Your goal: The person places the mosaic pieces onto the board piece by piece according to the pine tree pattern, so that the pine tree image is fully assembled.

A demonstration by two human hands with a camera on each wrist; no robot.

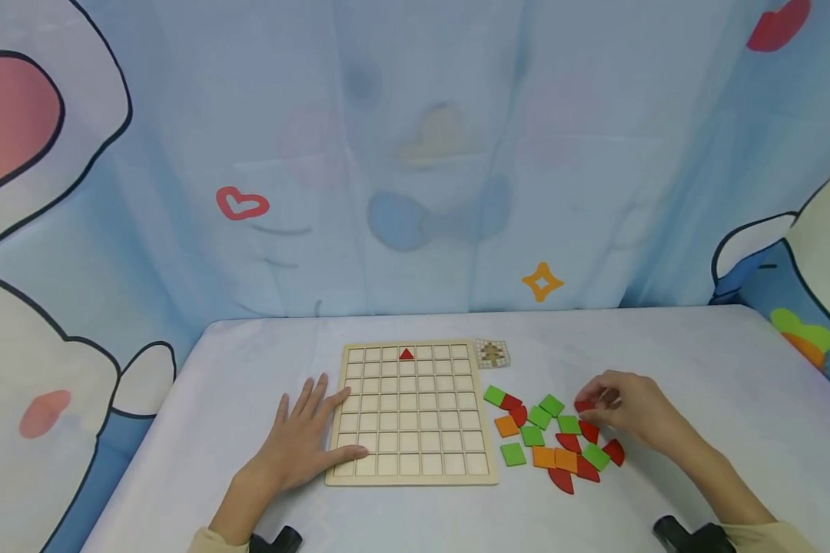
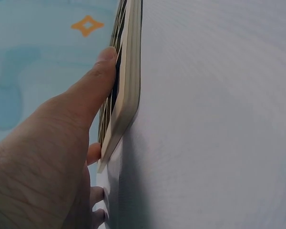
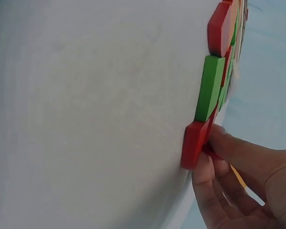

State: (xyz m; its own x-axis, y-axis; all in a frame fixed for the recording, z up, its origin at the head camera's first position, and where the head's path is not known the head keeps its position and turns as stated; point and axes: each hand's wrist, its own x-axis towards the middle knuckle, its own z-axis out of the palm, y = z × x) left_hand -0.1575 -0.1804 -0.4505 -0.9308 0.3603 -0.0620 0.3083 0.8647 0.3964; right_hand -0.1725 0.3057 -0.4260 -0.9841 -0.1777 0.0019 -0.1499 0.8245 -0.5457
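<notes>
A wooden grid board point(image 1: 418, 481) lies flat on the table, with one red triangle point(image 1: 406, 354) in its top row. My left hand point(image 1: 300, 442) rests spread at the board's left edge, thumb and a fingertip on it; the thumb point(image 2: 97, 81) lies over the rim in the left wrist view. At the right of the loose tiles, my right hand point(image 1: 622, 403) pinches a red tile point(image 1: 584, 405) between thumb and fingers. In the right wrist view that hand point(image 3: 248, 183) partly hides the tile, so its full shape cannot be told.
Right of the board lie several green squares point(image 1: 513, 455), orange squares point(image 1: 543, 457) and red fan-shaped tiles point(image 1: 561, 481), some touching. A small pattern card point(image 1: 493, 354) lies by the board's upper right corner. A blue curtain point(image 1: 415, 230) hangs behind the white table point(image 1: 263, 346).
</notes>
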